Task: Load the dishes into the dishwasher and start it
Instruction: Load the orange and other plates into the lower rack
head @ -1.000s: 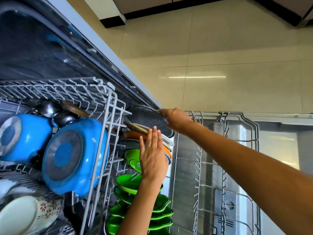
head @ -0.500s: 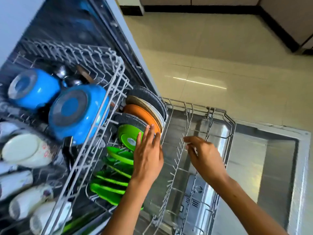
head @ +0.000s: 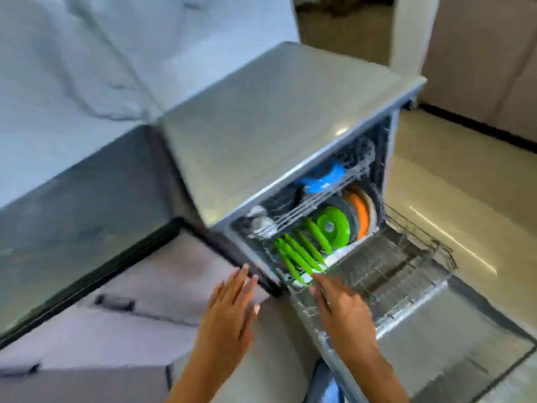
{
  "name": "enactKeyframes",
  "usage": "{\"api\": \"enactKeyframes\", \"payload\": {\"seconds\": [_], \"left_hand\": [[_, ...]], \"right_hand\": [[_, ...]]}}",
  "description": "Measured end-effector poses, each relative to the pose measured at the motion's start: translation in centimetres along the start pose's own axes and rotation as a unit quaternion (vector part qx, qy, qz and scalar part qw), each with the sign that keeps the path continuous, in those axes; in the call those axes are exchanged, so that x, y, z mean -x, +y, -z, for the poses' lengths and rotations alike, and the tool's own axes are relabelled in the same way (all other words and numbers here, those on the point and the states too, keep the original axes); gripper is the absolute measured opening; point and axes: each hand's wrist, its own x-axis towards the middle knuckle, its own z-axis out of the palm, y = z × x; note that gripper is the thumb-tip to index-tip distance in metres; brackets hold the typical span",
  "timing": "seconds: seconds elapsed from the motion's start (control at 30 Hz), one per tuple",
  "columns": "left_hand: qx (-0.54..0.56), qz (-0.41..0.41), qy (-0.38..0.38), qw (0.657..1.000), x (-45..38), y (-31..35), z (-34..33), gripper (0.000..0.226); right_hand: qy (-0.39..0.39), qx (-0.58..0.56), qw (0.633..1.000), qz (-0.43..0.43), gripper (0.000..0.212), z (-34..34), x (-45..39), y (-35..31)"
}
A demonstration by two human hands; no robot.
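Note:
The dishwasher [head: 279,117] stands open with its door [head: 453,353] folded flat to the floor. The lower rack [head: 406,257] is pulled out; several green plates [head: 302,254], a green dish [head: 334,226] and an orange plate [head: 359,215] stand at its inner end. Blue pans [head: 322,178] and white cups [head: 260,221] sit in the upper rack. My left hand [head: 229,312] hovers flat and empty in front of the dishwasher's left corner. My right hand [head: 343,309] is spread over the rack's near rim, its fingertips next to the green plates. The frame is blurred.
A grey counter [head: 66,199] with a dark edge and pale drawer fronts [head: 116,303] lies to the left. Beige floor tiles [head: 465,199] stretch to the right of the door, with cabinets [head: 488,53] behind.
The view has pulled back and up from inside the racks. My left hand has left the plates and moved outside the machine's left corner; my right hand has come to the rack's near rim.

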Motion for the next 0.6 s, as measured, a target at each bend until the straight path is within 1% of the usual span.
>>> {"api": "enactKeyframes", "payload": {"seconds": [0.07,0.13,0.2,0.27,0.37,0.43,0.5,0.53,0.6], "left_hand": [[-0.012,0.072,0.019,0.997,5.3,-0.8,5.0,0.043],[-0.026,0.145,0.056,0.988,10.9,-1.6,9.2,0.042],[-0.042,0.207,0.101,0.972,16.0,-2.4,12.3,0.039],[-0.053,0.259,0.143,0.954,20.3,-2.9,14.5,0.044],[-0.086,0.326,0.21,0.918,26.2,-3.3,17.0,0.046],[-0.093,0.365,0.226,0.899,29.3,-3.7,17.6,0.046],[-0.08,0.416,0.242,0.873,32.4,-4.3,17.8,0.046],[-0.081,0.44,0.246,0.86,33.7,-4.7,17.8,0.048],[-0.084,0.483,0.25,0.835,36.0,-5.9,17.8,0.057]], "right_hand": [[-0.017,-0.024,0.997,0.065,0.019,0.9,1.8,-6.3],[-0.058,-0.042,0.986,0.148,0.025,1.0,3.5,-12.7],[-0.101,-0.06,0.971,0.208,0.031,0.4,5.1,-18.2],[-0.138,-0.068,0.953,0.259,0.035,-0.1,6.3,-22.6],[-0.188,-0.058,0.918,0.345,0.04,-2.1,7.9,-27.8],[-0.224,-0.059,0.895,0.38,0.043,-3.9,8.5,-30.1],[-0.246,-0.068,0.878,0.404,0.033,-6.1,9.2,-32.5],[-0.253,-0.071,0.872,0.414,0.03,-7.3,9.7,-33.6],[-0.267,-0.084,0.854,0.439,0.033,-9.5,10.7,-36.0]]}}
